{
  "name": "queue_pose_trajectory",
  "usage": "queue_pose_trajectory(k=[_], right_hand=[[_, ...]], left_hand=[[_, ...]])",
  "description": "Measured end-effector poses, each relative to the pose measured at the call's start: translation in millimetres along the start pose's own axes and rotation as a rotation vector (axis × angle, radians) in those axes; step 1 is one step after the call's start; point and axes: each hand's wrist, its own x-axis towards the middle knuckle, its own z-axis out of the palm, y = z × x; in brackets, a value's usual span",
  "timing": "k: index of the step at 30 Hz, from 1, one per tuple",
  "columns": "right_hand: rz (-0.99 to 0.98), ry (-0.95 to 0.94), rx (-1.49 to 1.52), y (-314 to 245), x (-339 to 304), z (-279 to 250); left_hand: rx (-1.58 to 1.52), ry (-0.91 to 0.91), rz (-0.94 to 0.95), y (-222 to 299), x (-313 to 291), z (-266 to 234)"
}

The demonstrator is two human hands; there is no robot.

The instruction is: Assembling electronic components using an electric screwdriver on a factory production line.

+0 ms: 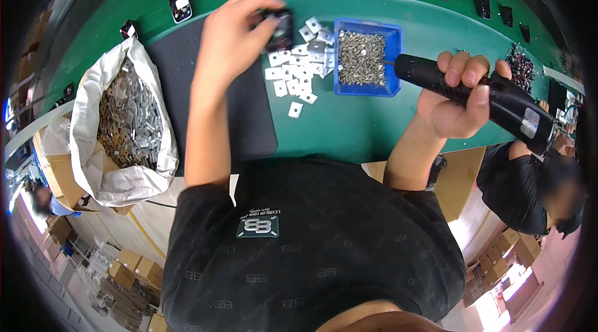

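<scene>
Electric screwdriver (509, 106) aimed into screw bin (392, 42)
Right hand (461, 98) wraps it, likely for control; left hand's (233, 36) fingers grasp a black casing (283, 30).

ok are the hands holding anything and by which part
The right hand grips a black power screwdriver mid-body. The left hand holds a black housing by its left side; blur hides the exact grip.
</scene>
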Motion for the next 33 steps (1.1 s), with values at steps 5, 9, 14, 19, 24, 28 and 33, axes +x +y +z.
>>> queue_pose_trajectory(k=[5,9,14,19,24,28,33], right_hand=[[0.077,-0.004,0.081,-5.4,0.3,9.0],[0.122,-0.033,0.154,-11.5,-2.5,21.0],[0.201,-0.106,0.32,-25.7,-9.2,43.3],[0.213,-0.238,0.376,-37.1,-10.4,51.8],[0.199,-0.159,0.307,-42.7,-13.5,59.7],[0.171,-0.147,0.29,-46.9,-14.0,48.8],[0.129,-0.172,0.273,-59.7,-5.8,24.4]], left_hand=[[0.062,0.04,-0.404,-49.7,-77.9,-35.6],[-0.059,0.058,-0.553,-64.4,-98.3,-35.5],[0.11,0.234,0.03,-31.1,-88.7,-32.4],[-0.239,0.029,0.3,15.4,-78.7,1.7],[-0.363,-0.01,0.352,37.0,-61.5,35.9],[-0.367,-0.034,0.476,41.0,-49.0,58.0],[-0.254,-0.075,0.457,46.0,-34.0,79.3]])
